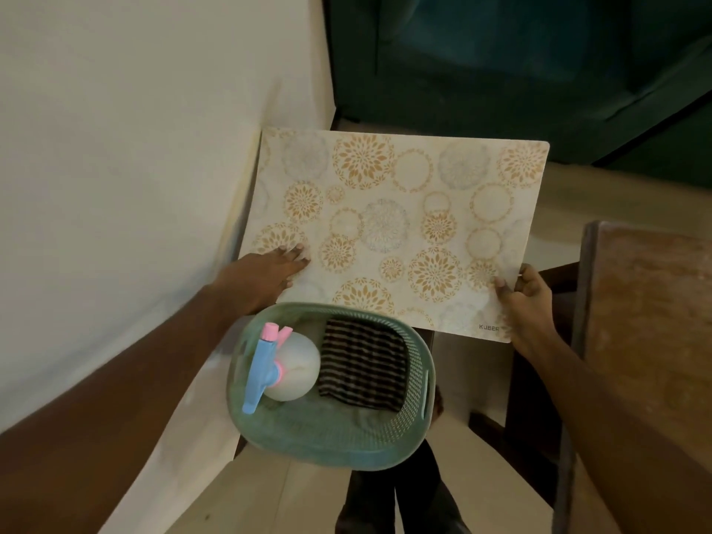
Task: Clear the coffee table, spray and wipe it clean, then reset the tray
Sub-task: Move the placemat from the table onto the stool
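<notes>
Both hands on the patterned mat (393, 225): left hand (266, 279) lies flat with fingers spread on its near-left corner, right hand (524, 302) pinches the near-right edge, thumb on top. Green basket (414, 398) sits just below it, overlapping the near edge, holding spray bottle (285, 368) beside striped cloth (364, 366)

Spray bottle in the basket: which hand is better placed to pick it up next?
Left, probably. The left hand lies flat on the mat, just above the basket side holding the spray bottle. The right hand grips the mat's far corner.
</notes>
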A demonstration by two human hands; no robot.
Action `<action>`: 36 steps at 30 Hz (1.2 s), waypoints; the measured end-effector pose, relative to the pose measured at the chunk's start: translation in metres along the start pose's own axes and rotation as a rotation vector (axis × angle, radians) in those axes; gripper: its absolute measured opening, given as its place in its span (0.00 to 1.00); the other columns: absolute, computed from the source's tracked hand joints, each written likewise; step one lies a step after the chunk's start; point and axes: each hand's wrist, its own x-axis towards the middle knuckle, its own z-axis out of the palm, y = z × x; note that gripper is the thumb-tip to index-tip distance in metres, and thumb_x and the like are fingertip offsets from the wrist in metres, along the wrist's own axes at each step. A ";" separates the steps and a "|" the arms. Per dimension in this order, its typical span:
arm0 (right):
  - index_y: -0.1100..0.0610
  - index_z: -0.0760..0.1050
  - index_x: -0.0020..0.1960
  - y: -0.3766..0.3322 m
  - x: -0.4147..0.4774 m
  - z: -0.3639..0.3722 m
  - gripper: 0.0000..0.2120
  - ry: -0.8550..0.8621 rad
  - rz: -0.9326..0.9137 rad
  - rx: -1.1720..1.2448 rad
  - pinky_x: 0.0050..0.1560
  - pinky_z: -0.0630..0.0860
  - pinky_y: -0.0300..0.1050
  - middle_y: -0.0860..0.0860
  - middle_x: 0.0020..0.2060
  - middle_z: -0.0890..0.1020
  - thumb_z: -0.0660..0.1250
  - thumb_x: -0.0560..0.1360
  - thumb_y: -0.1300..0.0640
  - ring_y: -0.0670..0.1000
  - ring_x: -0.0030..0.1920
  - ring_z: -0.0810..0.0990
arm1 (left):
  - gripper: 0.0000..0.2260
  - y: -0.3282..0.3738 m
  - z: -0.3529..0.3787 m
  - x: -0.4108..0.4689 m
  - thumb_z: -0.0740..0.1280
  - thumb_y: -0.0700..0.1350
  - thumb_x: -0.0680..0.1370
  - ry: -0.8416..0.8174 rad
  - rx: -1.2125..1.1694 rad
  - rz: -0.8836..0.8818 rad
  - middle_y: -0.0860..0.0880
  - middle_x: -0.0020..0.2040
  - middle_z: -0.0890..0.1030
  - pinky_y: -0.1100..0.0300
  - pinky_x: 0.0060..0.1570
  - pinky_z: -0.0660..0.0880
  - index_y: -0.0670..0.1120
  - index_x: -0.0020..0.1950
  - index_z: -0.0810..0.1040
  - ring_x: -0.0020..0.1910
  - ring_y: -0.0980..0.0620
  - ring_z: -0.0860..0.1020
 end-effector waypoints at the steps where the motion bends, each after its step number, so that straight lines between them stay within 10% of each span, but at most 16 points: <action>1: 0.57 0.73 0.60 0.000 0.000 0.001 0.10 0.000 0.001 -0.002 0.42 0.83 0.41 0.48 0.52 0.83 0.66 0.79 0.62 0.45 0.49 0.85 | 0.25 0.000 0.002 0.000 0.53 0.47 0.84 0.007 0.011 0.008 0.52 0.80 0.46 0.54 0.72 0.60 0.52 0.79 0.48 0.78 0.52 0.51; 24: 0.60 0.71 0.66 0.018 -0.008 0.002 0.17 0.019 0.087 -0.055 0.53 0.81 0.54 0.50 0.54 0.82 0.68 0.79 0.60 0.51 0.52 0.83 | 0.30 -0.012 0.032 -0.019 0.63 0.36 0.79 0.138 -0.157 0.089 0.48 0.78 0.57 0.47 0.70 0.66 0.48 0.78 0.56 0.77 0.45 0.56; 36: 0.55 0.63 0.76 -0.018 -0.027 0.021 0.29 0.070 -0.078 -0.551 0.68 0.71 0.59 0.53 0.72 0.69 0.67 0.79 0.50 0.57 0.71 0.69 | 0.26 0.001 0.005 -0.006 0.63 0.30 0.75 0.233 -0.362 -0.046 0.44 0.67 0.75 0.52 0.64 0.70 0.48 0.71 0.71 0.64 0.45 0.73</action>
